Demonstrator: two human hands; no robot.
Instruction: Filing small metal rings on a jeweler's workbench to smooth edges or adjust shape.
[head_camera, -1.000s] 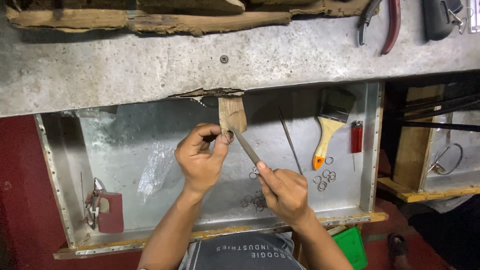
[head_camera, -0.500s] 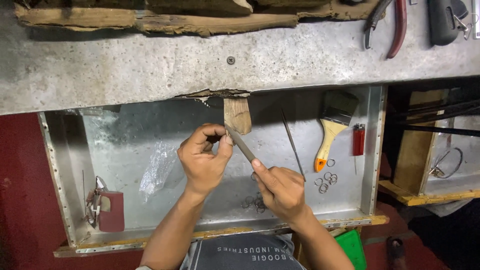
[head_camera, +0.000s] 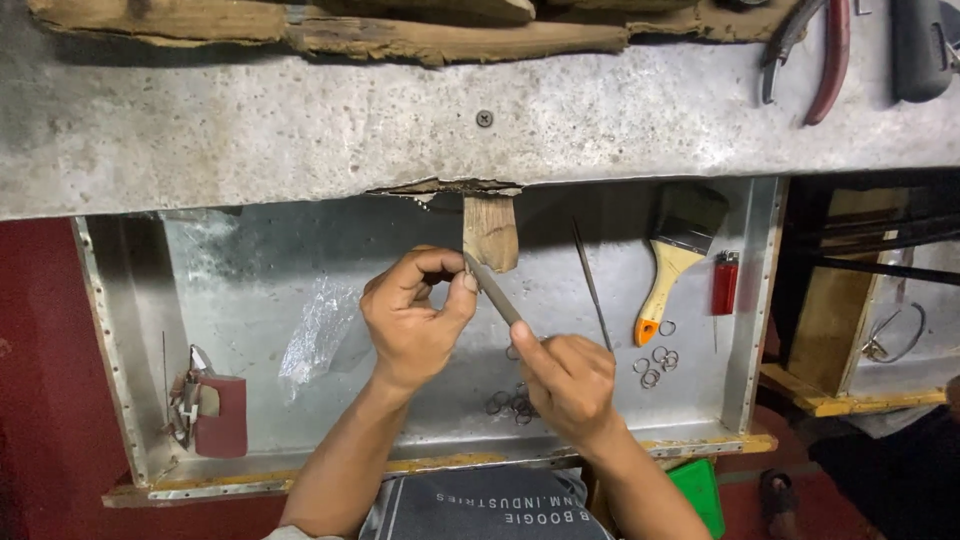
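My left hand (head_camera: 410, 320) is curled in a pinch just below the wooden peg (head_camera: 492, 228) that juts from the bench edge. What its thumb and fingers squeeze is too small to make out. My right hand (head_camera: 565, 385) grips a slim metal file (head_camera: 495, 292). The file slants up-left, and its tip rests at the left hand's fingertips beside the peg. Both hands hover over the metal tray (head_camera: 745, 300).
In the tray lie small metal rings (head_camera: 655, 365), more rings (head_camera: 510, 403), a thin needle file (head_camera: 592, 285), a paintbrush (head_camera: 675, 255), a red lighter (head_camera: 724, 283), crumpled plastic film (head_camera: 315, 335) and a sandpaper roll (head_camera: 220, 415). Red-handled pliers (head_camera: 820, 50) rest on the grey benchtop (head_camera: 300, 120).
The file and both hands have shifted only slightly back and forth at the peg. The grips are unchanged.
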